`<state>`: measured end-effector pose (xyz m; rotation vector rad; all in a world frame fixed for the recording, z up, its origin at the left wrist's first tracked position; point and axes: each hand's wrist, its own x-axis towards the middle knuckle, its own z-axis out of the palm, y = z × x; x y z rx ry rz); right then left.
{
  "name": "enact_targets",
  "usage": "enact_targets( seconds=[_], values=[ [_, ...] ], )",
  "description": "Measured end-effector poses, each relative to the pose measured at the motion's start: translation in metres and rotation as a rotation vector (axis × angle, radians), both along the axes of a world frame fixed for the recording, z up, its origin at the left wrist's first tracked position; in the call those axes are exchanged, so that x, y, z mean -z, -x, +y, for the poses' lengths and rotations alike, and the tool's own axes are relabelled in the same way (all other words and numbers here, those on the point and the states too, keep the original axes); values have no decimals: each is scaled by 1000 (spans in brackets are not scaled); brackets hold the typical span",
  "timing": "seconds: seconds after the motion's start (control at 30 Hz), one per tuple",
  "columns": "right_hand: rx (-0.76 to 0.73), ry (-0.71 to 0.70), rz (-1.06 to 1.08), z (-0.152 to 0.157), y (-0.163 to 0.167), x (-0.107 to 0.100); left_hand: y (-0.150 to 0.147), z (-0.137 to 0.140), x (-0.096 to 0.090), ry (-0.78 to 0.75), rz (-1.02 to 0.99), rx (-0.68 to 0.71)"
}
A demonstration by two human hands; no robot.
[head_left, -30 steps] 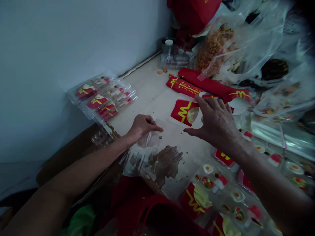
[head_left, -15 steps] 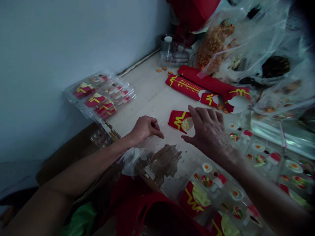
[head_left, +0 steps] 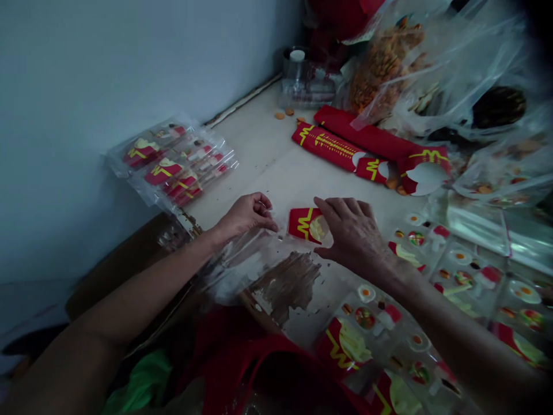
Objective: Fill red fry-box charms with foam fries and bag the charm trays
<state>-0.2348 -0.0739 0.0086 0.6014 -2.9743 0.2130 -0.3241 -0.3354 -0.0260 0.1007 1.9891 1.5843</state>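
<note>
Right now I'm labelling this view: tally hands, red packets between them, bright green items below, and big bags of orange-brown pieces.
Hands: 2 (left hand, right hand)
Red packet: 1
Bright green item: 1
Big bag of orange-brown pieces: 1
Total: 5

The only sign that can be made out is a yellow zigzag, shaped like a W or an M; it stands on the red of the card [head_left: 303, 225]; it shows again at the left end of the red stack [head_left: 337, 151], with a row of small yellow bits along the edges beside it; the small carton [head_left: 369, 168] and the big carton [head_left: 425, 160] bear it too; it also marks the left packs [head_left: 163, 172] and the near packs [head_left: 343, 349], partly through film.
</note>
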Motion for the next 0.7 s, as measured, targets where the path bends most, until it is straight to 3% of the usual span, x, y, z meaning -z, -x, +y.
enact_targets(
  seconds=[0.23, 0.53, 0.7],
  values=[
    [88, -15, 22, -15, 6, 4, -8, 6, 1, -55, 57, -64],
    [-89, 54, -139, -13, 9, 5, -6, -2, 4, -50, 50, -144],
    [-232, 129, -226, -6, 20, 13, -7, -2, 3, 10, -52, -106]
  ],
)
